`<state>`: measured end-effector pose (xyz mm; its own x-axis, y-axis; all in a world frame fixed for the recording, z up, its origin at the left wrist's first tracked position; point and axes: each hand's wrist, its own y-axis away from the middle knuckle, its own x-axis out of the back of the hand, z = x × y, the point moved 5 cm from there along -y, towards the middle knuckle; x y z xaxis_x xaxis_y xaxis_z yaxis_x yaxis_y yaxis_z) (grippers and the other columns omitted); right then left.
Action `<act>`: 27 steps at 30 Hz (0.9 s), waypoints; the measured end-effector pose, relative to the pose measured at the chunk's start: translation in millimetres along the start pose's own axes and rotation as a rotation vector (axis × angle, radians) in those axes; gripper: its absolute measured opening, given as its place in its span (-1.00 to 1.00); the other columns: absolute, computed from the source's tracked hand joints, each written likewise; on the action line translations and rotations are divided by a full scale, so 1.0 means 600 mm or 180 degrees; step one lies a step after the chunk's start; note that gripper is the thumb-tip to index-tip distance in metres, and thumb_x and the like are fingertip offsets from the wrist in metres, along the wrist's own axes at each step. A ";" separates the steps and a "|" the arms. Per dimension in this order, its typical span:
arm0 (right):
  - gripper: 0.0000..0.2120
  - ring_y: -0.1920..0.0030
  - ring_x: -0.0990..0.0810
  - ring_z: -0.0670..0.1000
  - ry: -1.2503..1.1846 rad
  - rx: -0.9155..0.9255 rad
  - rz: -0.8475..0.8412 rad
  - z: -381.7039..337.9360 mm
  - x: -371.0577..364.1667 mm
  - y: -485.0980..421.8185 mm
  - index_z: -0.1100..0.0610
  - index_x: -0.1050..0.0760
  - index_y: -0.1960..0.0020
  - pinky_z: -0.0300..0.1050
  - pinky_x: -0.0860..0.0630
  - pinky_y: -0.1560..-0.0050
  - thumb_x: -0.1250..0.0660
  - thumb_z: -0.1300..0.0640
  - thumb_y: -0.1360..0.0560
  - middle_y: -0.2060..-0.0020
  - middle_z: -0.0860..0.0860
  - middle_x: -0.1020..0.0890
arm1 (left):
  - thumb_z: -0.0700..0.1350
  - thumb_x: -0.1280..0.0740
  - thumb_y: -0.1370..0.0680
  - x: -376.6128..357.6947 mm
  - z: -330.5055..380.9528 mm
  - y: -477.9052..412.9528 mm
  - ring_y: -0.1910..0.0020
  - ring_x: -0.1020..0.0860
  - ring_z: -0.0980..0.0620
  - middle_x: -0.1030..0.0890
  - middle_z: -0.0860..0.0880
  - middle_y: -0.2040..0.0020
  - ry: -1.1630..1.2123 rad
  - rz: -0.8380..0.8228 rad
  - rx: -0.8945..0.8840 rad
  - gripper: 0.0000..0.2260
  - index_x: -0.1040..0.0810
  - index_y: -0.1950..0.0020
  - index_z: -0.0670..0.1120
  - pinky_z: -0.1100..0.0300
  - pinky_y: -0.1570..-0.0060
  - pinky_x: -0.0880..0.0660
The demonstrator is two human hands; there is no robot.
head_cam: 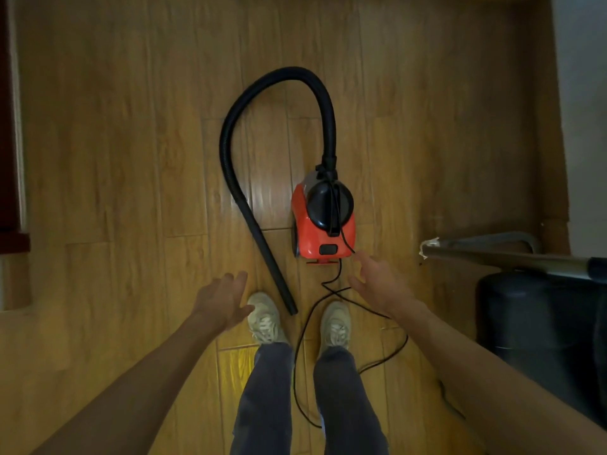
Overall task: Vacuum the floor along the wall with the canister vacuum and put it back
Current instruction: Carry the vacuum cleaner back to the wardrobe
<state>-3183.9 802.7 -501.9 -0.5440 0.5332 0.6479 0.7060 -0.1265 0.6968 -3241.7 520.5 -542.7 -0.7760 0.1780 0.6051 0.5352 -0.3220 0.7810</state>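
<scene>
A red and black canister vacuum (323, 221) stands on the wooden floor in front of my feet. Its black hose (244, 103) arcs up from the canister's far end, loops left and runs down to an open nozzle end (291, 311) near my left shoe. A thin black power cord (303, 330) trails from the canister between my shoes. My left hand (223, 298) hovers with fingers spread, left of the nozzle, holding nothing. My right hand (374, 284) reaches with straight fingers toward the canister's near right corner, not touching it.
A white wall (584, 93) with a wooden skirting board runs down the right side. A dark cylindrical bin (538, 323) and a metal-framed object (492, 254) stand at the right. A dark red frame (10, 126) edges the left.
</scene>
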 end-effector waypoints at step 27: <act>-0.84 0.19 -0.65 -0.02 -0.2347 -0.0347 0.2081 0.091 -0.137 -0.436 0.00 -0.47 -0.07 -0.04 -0.65 0.10 -0.29 -0.06 -0.57 0.16 -0.01 -0.64 | 0.05 -0.40 -0.51 -0.285 -0.034 -0.523 -0.25 -0.49 -0.25 -0.48 -0.23 -0.29 0.3155 0.0544 0.2424 -0.46 -0.33 -0.35 -0.19 -0.01 -0.19 -0.49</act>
<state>-3298.9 838.0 -754.1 0.3823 0.7134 0.5872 0.7010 -0.6380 0.3187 -3283.7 572.3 -894.6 -0.4183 -0.6915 0.5890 0.4535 0.4028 0.7950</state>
